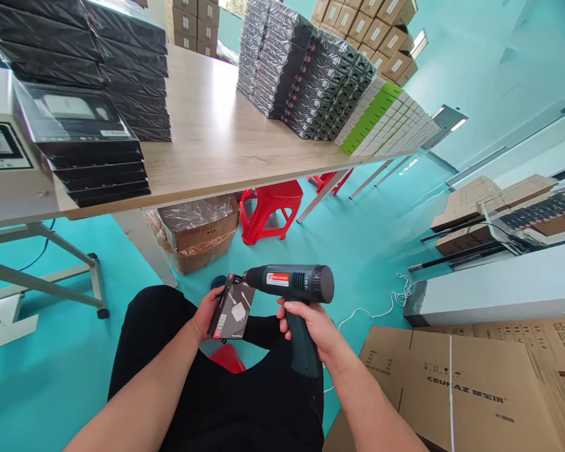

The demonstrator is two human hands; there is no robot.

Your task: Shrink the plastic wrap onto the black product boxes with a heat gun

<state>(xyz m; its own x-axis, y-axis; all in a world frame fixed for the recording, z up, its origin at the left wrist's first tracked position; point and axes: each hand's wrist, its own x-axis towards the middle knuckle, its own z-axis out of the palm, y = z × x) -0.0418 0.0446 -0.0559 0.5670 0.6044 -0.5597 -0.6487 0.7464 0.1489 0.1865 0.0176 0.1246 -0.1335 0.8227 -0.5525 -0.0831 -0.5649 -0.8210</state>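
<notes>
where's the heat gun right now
In the head view, the heat gun is just below centre, gripped in the right hand, its nozzle near the small box in the left hand.

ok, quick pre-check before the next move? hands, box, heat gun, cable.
1. Box held: ok, left hand grips the dark printed box by its left side.
2. Heat gun held: ok, right hand is around the handle.
3. Left fingers out of the nozzle's way: ok, nozzle is at the box's upper right, fingers on the opposite side.
4. Nozzle clear of the box surface: cannot tell, they overlap in this view.
5. Gun switched on: cannot tell.
6. White cable connected to the gun: cannot tell.
</notes>
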